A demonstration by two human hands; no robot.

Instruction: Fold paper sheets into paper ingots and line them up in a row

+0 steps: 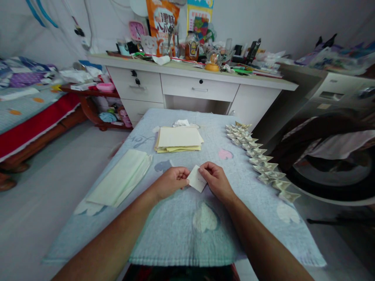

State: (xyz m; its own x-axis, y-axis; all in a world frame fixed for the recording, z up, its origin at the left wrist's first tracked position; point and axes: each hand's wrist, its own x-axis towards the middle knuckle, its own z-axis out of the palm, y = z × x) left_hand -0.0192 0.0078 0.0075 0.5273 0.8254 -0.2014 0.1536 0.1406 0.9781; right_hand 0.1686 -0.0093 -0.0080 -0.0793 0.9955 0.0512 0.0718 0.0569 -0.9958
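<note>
A small white square of folded paper point(197, 179) is held turned on its corner, just above the cloth near the middle of the table. My left hand point(175, 178) pinches its left corner between thumb and fingers. On the opposite side, my right hand point(216, 179) grips the upper right edge in the same way. Beyond my hands lies a stack of cream and yellow paper sheets point(179, 137). Long pale green folded sheets point(121, 177) rest at the left. Along the right edge runs a row of several folded paper boats point(259, 158).
A blue patterned cloth point(164, 238) covers the table. Behind it stands a white desk point(199, 84) crowded with jars, bags and papers. A washing machine point(328, 117) is close on the right, a bed point(35, 105) at the far left. Crumpled white tissue point(181, 123) lies behind the stack.
</note>
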